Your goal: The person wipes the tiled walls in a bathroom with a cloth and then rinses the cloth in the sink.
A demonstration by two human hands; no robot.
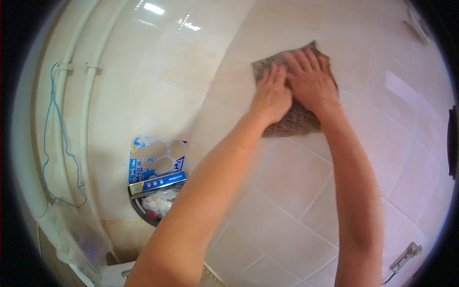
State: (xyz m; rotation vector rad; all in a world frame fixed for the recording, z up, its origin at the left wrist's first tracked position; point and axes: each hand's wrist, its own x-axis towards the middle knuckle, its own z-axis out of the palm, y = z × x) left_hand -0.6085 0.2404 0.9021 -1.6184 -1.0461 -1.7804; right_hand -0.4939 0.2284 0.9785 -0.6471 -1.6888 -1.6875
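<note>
- Brown cloth [291, 119] spread flat against the tiled wall [287, 191], high in the view, directly beneath both hands; corners and lower edge showed past the palms.
- Left hand [271, 95] pressed palm-down on the cloth's left half, fingers stretched and slightly apart, flat rather than closed around anything.
- Right hand [310, 81] laid palm-down on the cloth's upper right part, fingers spread toward the top edge, likewise flat and not gripping.
- Touching side by side, thumb edges meeting near the middle of the cloth.
- Both bare forearms extended upward from the lower edge, the left angled in from lower left, the right nearly straight up.
- Cloth looked coarse and woven, with a bumpy knit-like texture, roughly square, dull brown.
- Wall made of glossy cream square tiles with thin pale joints, reflecting ceiling light near the top.
- White pipes [71, 95] ran in curved lines along the left side, smooth and round, with a thin blue cord [48, 138] hanging looped beside them.
- Blue and white cardboard package [158, 162] with oval cut-outs stood well below and left of the cloth, behind the left forearm, resting in a dark round bowl [143, 210] holding crumpled white plastic.
- Small metal bracket [406, 256] fixed to the tiles at lower right, well apart from the hands.
</note>
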